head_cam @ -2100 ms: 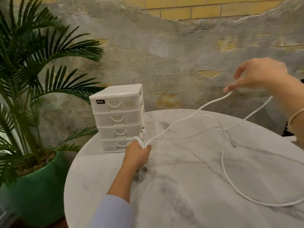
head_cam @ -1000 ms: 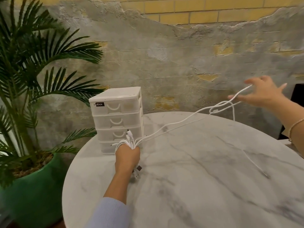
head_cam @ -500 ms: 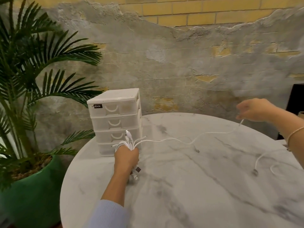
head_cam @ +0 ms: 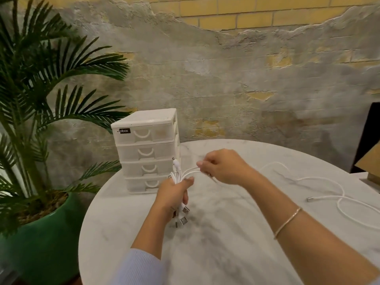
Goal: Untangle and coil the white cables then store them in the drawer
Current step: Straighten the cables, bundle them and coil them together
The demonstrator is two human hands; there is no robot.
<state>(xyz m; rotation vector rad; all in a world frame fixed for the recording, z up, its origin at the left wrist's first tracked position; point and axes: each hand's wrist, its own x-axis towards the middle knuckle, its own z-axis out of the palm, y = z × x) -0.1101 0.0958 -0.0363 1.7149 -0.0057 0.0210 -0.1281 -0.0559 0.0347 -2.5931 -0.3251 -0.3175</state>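
Drawer unit [head_cam: 147, 150] and potted palm [head_cam: 41, 112] behind my hands, all drawers closed.
My left hand [head_cam: 173, 195] fists the white cables [head_cam: 177, 173] upright, USB plugs hanging below; my right hand [head_cam: 223, 167] pinches one strand, the rest trailing right across the table [head_cam: 226, 233].

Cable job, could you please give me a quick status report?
Left hand grips white cable bundle. Right hand pinches one strand beside it. Loose cable lies on table. Drawer unit all shut.
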